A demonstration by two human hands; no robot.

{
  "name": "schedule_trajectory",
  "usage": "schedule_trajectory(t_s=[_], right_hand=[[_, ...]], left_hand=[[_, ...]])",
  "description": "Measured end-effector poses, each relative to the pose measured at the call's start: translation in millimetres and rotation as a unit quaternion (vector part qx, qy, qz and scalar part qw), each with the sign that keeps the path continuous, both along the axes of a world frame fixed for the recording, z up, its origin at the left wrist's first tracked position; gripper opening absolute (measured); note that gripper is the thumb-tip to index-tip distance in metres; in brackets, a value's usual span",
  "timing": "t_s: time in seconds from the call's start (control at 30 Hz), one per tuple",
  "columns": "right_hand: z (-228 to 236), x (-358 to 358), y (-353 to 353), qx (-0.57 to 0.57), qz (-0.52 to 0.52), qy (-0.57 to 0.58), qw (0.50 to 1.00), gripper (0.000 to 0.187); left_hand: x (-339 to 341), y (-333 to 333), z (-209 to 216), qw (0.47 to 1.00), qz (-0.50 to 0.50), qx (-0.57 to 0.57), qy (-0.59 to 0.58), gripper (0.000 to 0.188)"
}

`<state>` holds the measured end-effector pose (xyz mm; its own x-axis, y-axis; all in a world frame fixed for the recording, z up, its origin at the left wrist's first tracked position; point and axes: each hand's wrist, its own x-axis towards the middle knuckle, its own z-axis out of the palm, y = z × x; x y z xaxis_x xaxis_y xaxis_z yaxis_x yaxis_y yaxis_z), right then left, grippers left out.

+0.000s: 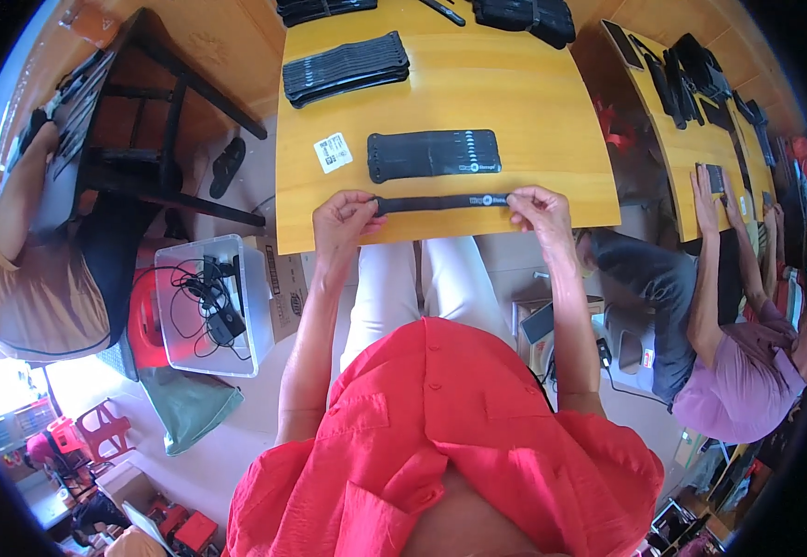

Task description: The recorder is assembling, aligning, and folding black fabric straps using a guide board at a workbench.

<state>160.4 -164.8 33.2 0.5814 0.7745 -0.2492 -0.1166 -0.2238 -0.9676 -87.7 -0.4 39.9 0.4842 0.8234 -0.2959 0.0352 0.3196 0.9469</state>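
A flat black strap (440, 202) with pale print is stretched level above the near edge of the yellow table (477, 93). My left hand (348, 215) pinches its left end, and my right hand (541, 213) pinches its right end. Just beyond the strap lies a row of similar black straps (426, 155), side by side, with pale print toward their right ends. To the left of that row is a small white label (333, 152) with dark markings. Farther back on the left sits a thicker stack of black straps (346, 71).
More black bundles (526, 17) lie along the far edge. On the left a person (37, 251) works at another table; on the right a person in a purple shirt (737, 371) handles a dark piece. A clear plastic bin (253, 316) with cables stands on the floor, lower left.
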Motion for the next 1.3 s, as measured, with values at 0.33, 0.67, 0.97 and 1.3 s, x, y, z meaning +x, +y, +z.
schedule_trajectory(t_s=[0.33, 0.67, 0.97, 1.3], right_hand=[[-29, 8, 32, 0.035, -0.063, -0.012, 0.997, 0.010], [-31, 3, 44, 0.014, -0.111, -0.060, 0.992, 0.009], [-34, -1, 47, -0.010, -0.148, -0.071, 0.986, 0.010], [-32, -1, 50, -0.035, -0.164, -0.070, 0.983, 0.011]], left_hand=[[27, 23, -30, 0.985, 0.063, 0.146, 0.062, 0.008], [31, 23, -49, 0.977, 0.088, 0.181, 0.077, 0.010], [36, 19, -47, 0.972, 0.125, 0.186, 0.066, 0.007], [38, 19, -47, 0.974, 0.124, 0.167, 0.092, 0.010]])
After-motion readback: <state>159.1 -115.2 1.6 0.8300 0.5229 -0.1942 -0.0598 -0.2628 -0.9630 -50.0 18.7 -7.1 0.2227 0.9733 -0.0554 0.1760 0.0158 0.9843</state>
